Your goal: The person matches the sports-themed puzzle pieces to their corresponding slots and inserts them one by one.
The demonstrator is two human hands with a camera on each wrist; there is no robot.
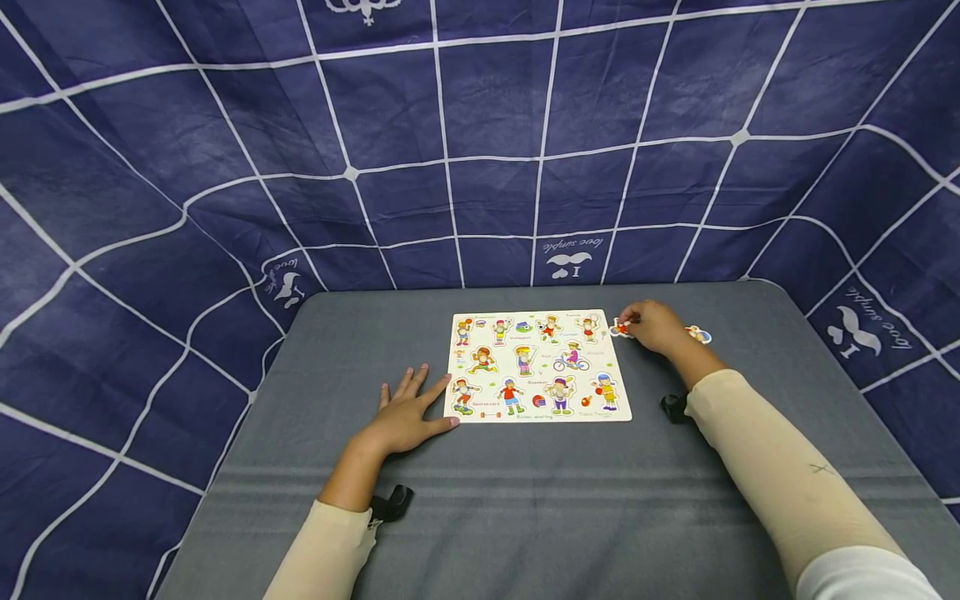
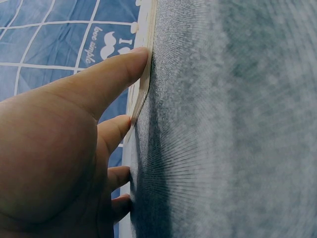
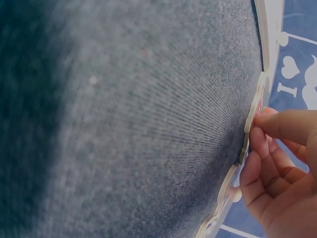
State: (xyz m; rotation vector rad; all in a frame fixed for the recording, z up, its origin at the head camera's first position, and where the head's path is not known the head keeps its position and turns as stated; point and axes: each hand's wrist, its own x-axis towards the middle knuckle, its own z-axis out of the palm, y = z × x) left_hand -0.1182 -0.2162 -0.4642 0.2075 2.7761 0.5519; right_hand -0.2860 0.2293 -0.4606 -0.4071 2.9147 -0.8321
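A white wooden puzzle board (image 1: 540, 368) with colourful sports figures lies flat on the grey table. At its left edge is my left hand (image 1: 405, 419), fingers spread, thumb and index fingertip touching the edge; the left wrist view shows the thumb (image 2: 119, 72) against the board's side. Just off the upper right corner, my right hand (image 1: 654, 325) pinches a red-and-white puzzle piece (image 1: 621, 328) with thumb and curled fingers. That piece (image 3: 254, 106) is seen edge-on in the right wrist view, low over the cloth and partly hidden by the fingers.
Another figure piece (image 1: 699, 334) lies right of my right hand, partly behind the wrist. Grey cloth (image 1: 525, 508) covers the table. A navy curtain with white lines (image 1: 495, 200) hangs around the back and sides. Black wrist mounts (image 1: 393, 503) sit at both wrists.
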